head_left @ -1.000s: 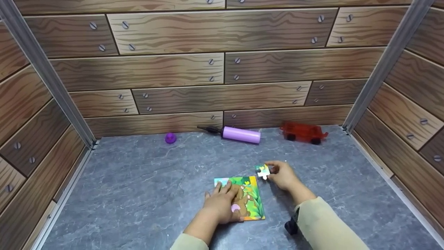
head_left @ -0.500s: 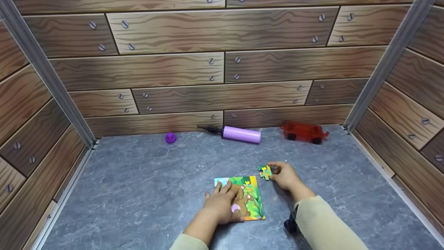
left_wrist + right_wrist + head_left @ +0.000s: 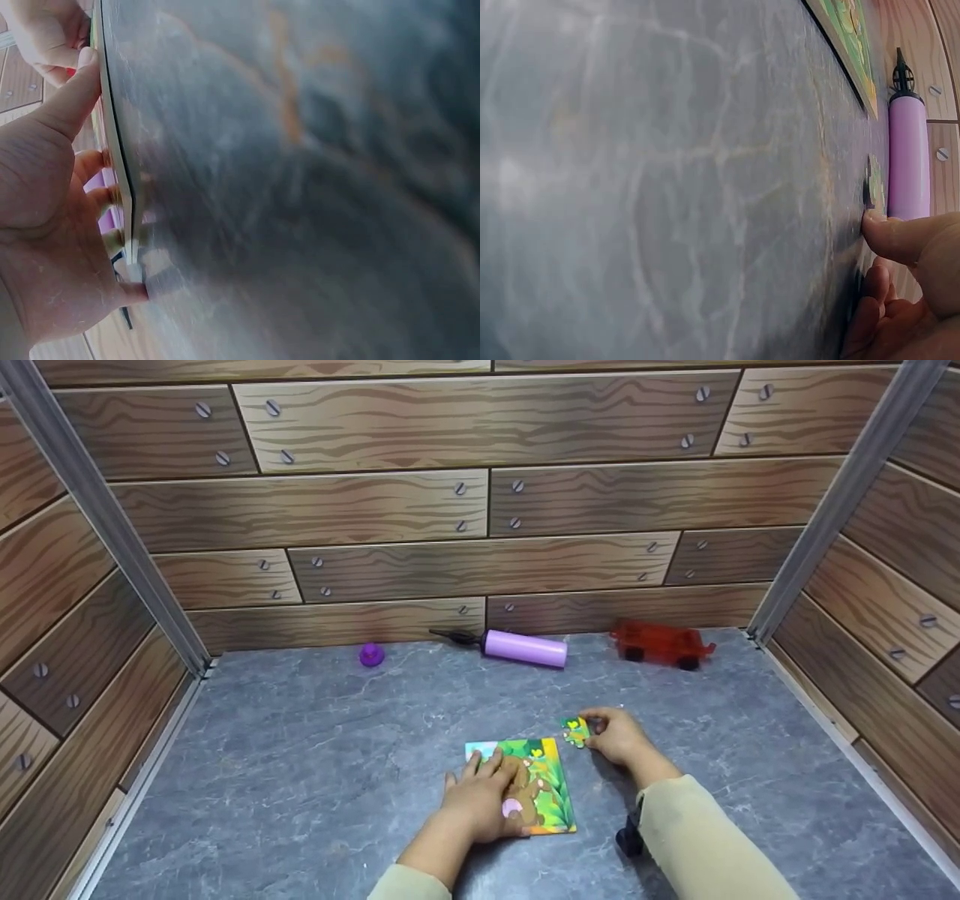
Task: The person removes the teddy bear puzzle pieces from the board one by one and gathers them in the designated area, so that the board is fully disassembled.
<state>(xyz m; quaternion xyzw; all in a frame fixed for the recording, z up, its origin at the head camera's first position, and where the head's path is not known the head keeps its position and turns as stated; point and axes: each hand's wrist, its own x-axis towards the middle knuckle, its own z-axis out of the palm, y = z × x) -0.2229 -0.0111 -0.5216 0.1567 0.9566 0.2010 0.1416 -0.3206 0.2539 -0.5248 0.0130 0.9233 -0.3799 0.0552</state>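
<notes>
A square puzzle board (image 3: 553, 799) with a brown animal among green leaves lies on the grey marbled surface in the head view. My left hand (image 3: 476, 804) rests on its left part with spread fingers, covering that side of the picture. In the left wrist view, the thumb of the left hand (image 3: 52, 195) lies at one end of the board's edge (image 3: 118, 150). Off the board's upper right corner, my right hand (image 3: 621, 739) pinches a small green and yellow puzzle piece (image 3: 575, 730) between thumb and fingers. The right wrist view shows this puzzle piece (image 3: 876, 180) at the thumb tip, close to the surface.
Along the back wall stand a small purple object (image 3: 371, 655), a lilac hand pump (image 3: 526, 649) with a black nozzle, and a red toy wagon (image 3: 661, 643) with black wheels. Wood-patterned panels (image 3: 390, 506) enclose the grey surface (image 3: 315, 750) at the back and sides.
The puzzle piece has turned in my right hand, its face losing the white glare and now showing green and yellow. It has shifted slightly right. The left hand stays in place on the board.
</notes>
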